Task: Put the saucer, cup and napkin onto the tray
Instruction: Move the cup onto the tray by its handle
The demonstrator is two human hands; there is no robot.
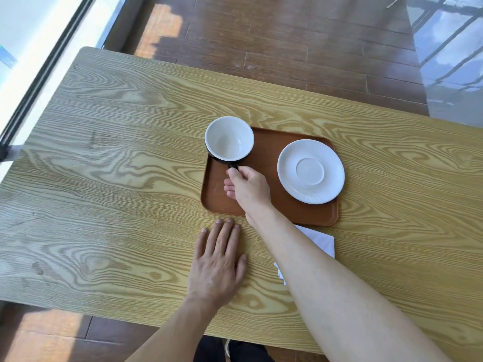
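A brown tray (pixel 266 152) lies on the wooden table (pixel 117 165). A white saucer (pixel 311 171) rests on the tray's right half. My right hand (pixel 248 188) pinches the dark handle of a cup (pixel 229 138), white inside and black outside, at the tray's far left corner; whether the cup touches the tray I cannot tell. A white napkin (pixel 322 240) lies on the table just in front of the tray, partly hidden under my right forearm. My left hand (pixel 217 262) lies flat on the table, fingers spread, in front of the tray's near left corner.
The table's far edge borders a dark wooden floor (pixel 287 35). A window frame (pixel 39 74) runs along the left side. A glass surface with reflections (pixel 452 48) is at the far right.
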